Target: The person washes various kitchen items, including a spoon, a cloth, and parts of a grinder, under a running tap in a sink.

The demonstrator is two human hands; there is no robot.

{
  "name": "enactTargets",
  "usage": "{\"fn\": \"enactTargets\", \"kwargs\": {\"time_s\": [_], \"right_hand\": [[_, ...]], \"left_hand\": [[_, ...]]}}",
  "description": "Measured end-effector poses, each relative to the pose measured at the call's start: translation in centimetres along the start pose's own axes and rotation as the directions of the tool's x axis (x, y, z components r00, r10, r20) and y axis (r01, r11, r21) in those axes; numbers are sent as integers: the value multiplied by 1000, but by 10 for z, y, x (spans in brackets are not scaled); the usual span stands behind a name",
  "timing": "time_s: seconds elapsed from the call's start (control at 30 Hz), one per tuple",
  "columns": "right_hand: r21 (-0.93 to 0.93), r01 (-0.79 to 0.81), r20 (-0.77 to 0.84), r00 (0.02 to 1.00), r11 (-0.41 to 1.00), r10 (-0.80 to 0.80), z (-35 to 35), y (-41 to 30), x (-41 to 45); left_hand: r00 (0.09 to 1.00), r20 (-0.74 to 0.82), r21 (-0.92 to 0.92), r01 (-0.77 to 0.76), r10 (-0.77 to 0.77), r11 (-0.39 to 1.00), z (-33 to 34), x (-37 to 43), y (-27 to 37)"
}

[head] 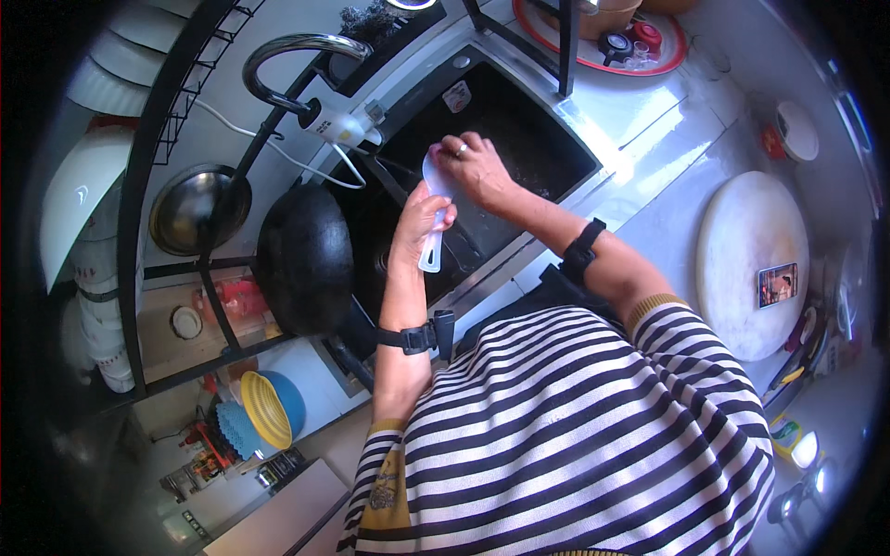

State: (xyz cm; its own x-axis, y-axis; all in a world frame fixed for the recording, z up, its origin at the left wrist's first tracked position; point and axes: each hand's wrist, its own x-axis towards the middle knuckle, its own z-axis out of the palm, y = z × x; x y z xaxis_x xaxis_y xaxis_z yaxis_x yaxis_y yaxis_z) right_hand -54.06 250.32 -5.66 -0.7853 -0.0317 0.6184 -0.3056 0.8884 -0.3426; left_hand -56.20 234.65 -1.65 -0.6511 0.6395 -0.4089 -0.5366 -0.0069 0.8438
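Over the dark double sink (549, 125), my left hand (417, 221) is closed around the handle of a pale translucent plastic ladle or scoop (432, 243). The slotted end of the handle points towards me. My right hand (476, 167), with a ring on one finger, is at the bowl end, its fingertips curled on a small pinkish-purple thing (436, 153) pressed against the bowl. The exact kind of that thing is hidden by the fingers. A chrome faucet (299, 43) with a white heater body arches at the upper left of the sink.
A black wok (306, 260) leans at the sink's left side, beside a black metal rack (132, 229) with bowls. On the right counter lies a round board (737, 222) bearing a phone (777, 285). A red-rimmed tray (664, 59) stands at the top. Colored baskets (268, 410) are at lower left.
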Motion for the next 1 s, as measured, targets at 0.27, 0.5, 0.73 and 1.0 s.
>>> {"fn": "enactTargets", "kwargs": {"time_s": [0.27,0.5,0.73,1.0], "right_hand": [[139,0,-26,1000,990,3,2,-7,-10],[228,8,-21,1000,974,-4,10,-16,-14],[-17,-263,294,921,965,257,59,86,-45],[-93,-791,846,257,604,468,70,193,-137]], "left_hand": [[999,10,-111,-29,30,993,-3,-8,4],[998,-69,-150,-7,-3,989,-2,-17,5],[995,-85,-112,-65,56,992,4,-25,4],[987,-97,-46,-129,124,991,8,-42,16]]}}
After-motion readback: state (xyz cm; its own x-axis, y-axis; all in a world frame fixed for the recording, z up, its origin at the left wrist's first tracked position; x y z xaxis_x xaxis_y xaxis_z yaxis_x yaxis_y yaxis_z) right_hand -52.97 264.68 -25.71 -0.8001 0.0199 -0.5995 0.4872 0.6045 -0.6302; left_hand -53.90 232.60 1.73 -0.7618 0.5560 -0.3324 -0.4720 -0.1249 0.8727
